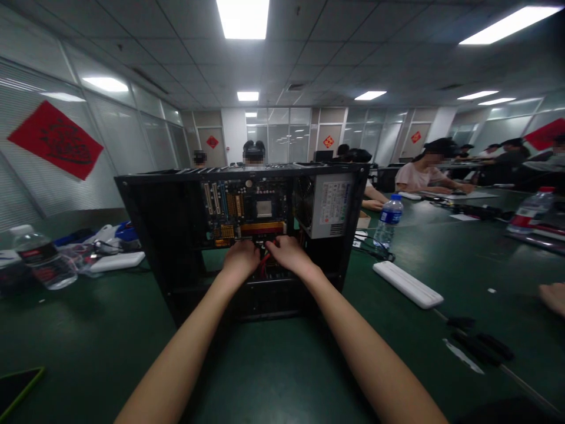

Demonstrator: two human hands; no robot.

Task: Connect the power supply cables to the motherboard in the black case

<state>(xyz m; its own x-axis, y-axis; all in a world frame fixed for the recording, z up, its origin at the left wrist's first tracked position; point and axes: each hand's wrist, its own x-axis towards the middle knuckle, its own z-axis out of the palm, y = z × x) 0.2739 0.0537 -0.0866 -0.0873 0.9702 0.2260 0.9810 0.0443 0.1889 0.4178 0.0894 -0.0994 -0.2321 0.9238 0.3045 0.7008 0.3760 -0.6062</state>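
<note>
A black computer case [152,235] stands on the table in front of me with its side open. Inside are a motherboard [225,206], a square metal-topped chip [264,208] and a power supply [329,203] at the upper right. Both my hands reach in at the motherboard's lower edge, just below the orange and red slots [262,228]. My left hand [242,259] is closed, its fingertips hidden. Close beside it, my right hand [289,254] pinches near a thin red cable [265,258]. Whatever lies between the fingertips is too small to make out.
Bottles [44,259] [389,221] stand on both sides of the green table [273,365]. To the right lie a white power strip [408,284] and dark-handled tools [483,346]. Several people sit farther back; another person's hand [552,297] rests at the right edge.
</note>
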